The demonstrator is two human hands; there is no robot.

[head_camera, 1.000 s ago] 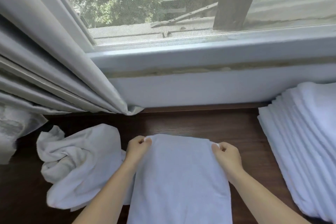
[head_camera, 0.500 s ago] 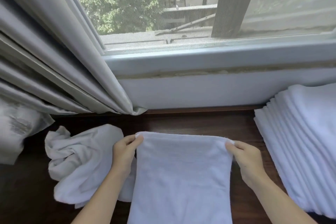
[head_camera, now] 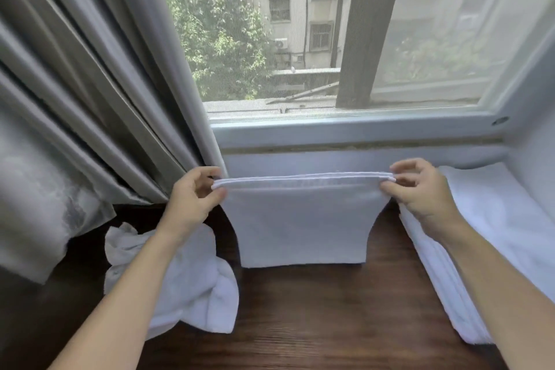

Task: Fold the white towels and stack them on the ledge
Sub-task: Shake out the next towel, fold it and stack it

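A white towel [head_camera: 301,225], folded double, hangs in the air above the dark wooden ledge [head_camera: 315,315]. My left hand [head_camera: 195,198] pinches its top left corner and my right hand [head_camera: 420,189] pinches its top right corner, so the top edge is stretched level between them. The towel's lower edge hangs just above the ledge surface. A stack of folded white towels [head_camera: 486,237] lies on the ledge at the right, just beside my right hand. A crumpled white towel [head_camera: 186,279] lies on the ledge at the left, under my left forearm.
A grey curtain [head_camera: 90,84] hangs at the left, down to the ledge. Behind the towel stand the white window frame [head_camera: 345,126] and the wall below it. A sheer white curtain [head_camera: 30,204] bunches at the far left.
Both hands have lifted the towel off the ledge by its top corners and spread it taut. It now hangs upright instead of lying flat. The view has tilted upward.
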